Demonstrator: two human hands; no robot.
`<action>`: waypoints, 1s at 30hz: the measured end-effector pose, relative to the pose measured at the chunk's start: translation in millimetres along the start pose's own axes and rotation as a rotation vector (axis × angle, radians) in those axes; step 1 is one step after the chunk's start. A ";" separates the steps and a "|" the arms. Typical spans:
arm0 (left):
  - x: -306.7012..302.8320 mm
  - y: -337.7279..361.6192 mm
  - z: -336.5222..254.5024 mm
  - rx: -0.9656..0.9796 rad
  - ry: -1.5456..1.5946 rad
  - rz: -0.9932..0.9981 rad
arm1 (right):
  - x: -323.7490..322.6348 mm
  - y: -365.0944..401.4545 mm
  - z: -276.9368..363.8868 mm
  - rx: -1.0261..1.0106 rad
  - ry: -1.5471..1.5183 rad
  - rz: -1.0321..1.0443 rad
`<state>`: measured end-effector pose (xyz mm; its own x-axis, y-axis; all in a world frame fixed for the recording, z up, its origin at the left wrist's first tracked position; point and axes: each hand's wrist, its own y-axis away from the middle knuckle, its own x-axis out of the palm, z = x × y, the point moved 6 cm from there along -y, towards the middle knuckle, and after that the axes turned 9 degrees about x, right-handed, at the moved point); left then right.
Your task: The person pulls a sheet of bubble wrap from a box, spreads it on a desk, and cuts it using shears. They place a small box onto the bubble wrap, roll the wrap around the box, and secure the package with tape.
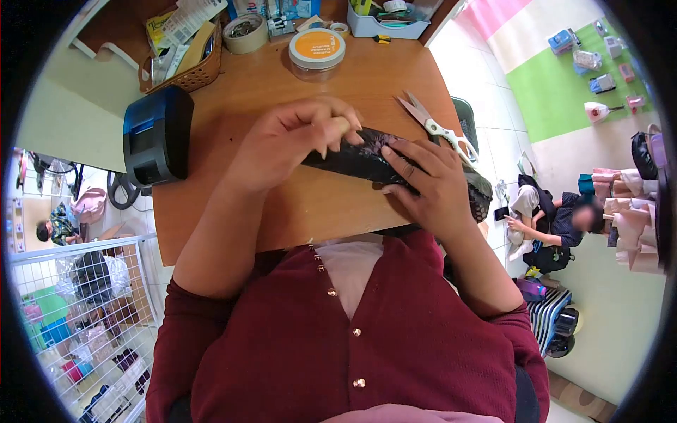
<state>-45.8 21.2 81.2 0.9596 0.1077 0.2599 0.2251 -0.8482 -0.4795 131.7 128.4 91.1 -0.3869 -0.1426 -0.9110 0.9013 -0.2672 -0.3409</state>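
Note:
A long, narrow package in shiny black plastic point(352, 161) lies slantwise on the wooden desk point(317, 211). My left hand point(300, 134) is raised over its left end, thumb and fingers curled into a pinch; whatever is between the fingertips is hidden or too small to make out. Across the package's right part rests my right hand point(431, 176), with its fingers stretched over the top and the thumb spread along the near edge. White-handled scissors point(443, 132) lie with blades apart just beyond my right hand. Dark bubble-textured wrap point(481, 194) shows past that hand at the desk's edge.
A black label-printer-like device point(159, 137) stands at the desk's left edge. Behind it are a brown basket point(185, 76) of packets, a tape roll point(245, 34), an orange-lidded jar point(316, 51) and a bluish tray point(388, 25). A seated person point(564, 215) holds a phone at right.

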 end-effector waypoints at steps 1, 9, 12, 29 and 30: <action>5.3 -0.3 1.6 -0.021 -0.134 0.039 | -0.6 3.1 1.5 -0.038 0.009 -0.060; 32.5 -30.3 -14.3 0.035 -0.500 0.185 | -2.9 3.9 -12.5 -0.126 -0.178 -0.212; 24.5 -45.4 -3.3 -0.040 -0.507 0.238 | -0.4 3.8 -13.8 -0.141 -0.203 -0.228; 26.8 -28.2 17.6 -0.076 -0.413 0.306 | 4.0 -20.7 -32.9 0.240 -0.600 -0.103; 28.9 -27.6 16.5 -0.073 -0.490 0.327 | 2.7 -20.5 -30.0 0.241 -0.599 -0.099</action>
<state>-21.5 56.3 88.1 0.9472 0.0472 -0.3171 -0.0906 -0.9094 -0.4060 118.0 162.0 88.7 -0.5701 -0.5941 -0.5674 0.8138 -0.5028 -0.2913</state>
